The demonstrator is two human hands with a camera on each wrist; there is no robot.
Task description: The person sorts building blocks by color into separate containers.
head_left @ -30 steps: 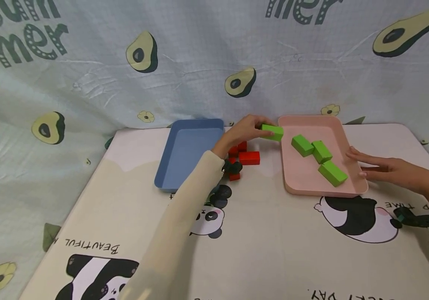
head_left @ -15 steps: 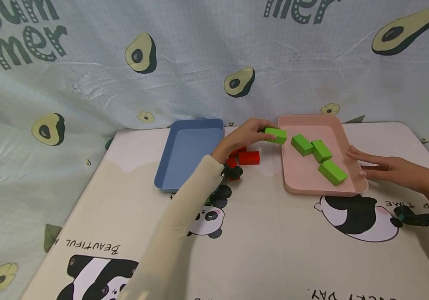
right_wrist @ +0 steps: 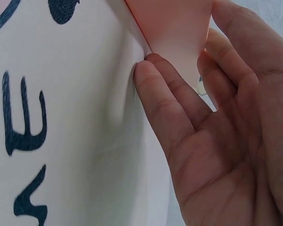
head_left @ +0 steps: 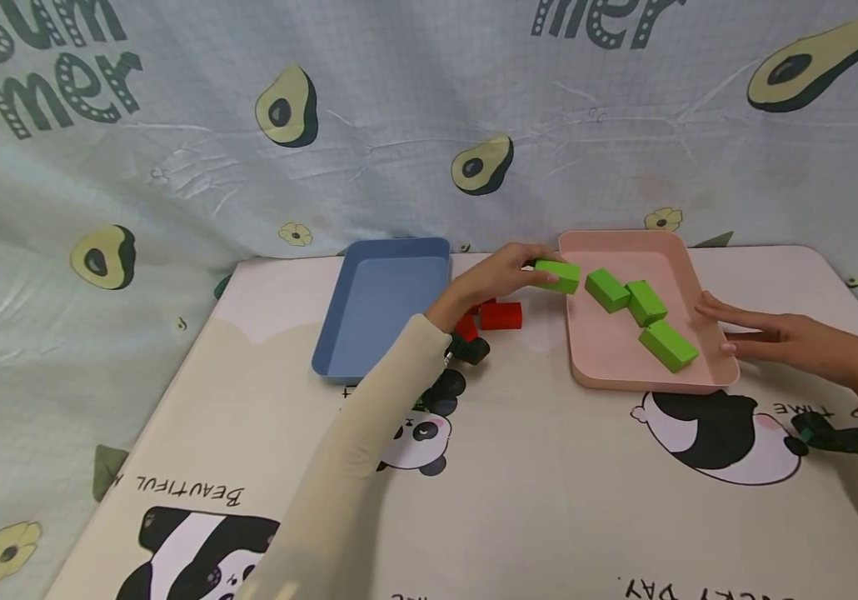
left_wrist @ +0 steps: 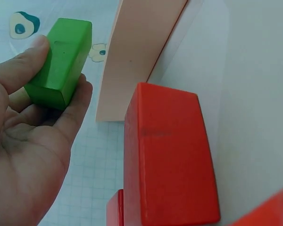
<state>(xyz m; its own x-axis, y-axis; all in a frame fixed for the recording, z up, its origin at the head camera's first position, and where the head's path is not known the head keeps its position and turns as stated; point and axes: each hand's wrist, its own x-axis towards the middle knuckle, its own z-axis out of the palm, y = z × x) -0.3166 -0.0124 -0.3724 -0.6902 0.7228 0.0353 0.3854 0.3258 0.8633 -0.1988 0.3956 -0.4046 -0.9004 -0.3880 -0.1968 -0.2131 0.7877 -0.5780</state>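
My left hand (head_left: 500,273) pinches a green block (head_left: 558,277) between thumb and fingers, at the left rim of the pink tray (head_left: 616,367). In the left wrist view the block (left_wrist: 61,59) is held tilted, with the thumb on one side and fingers on the other. Inside the tray lie three more green blocks (head_left: 667,346). My right hand (head_left: 789,337) touches the tray's right side with fingers mostly extended; the right wrist view shows its fingertips against the tray wall (right_wrist: 172,28).
A blue tray (head_left: 376,317) stands left of my left forearm. Several red blocks (head_left: 501,316) lie on the table between the trays, partly hidden by my left wrist and its camera. A printed cloth (head_left: 369,167) hangs behind the table.
My left hand has moved slightly right and down with the green block, from beside the pink tray to its left rim. The right hand and trays stay put.
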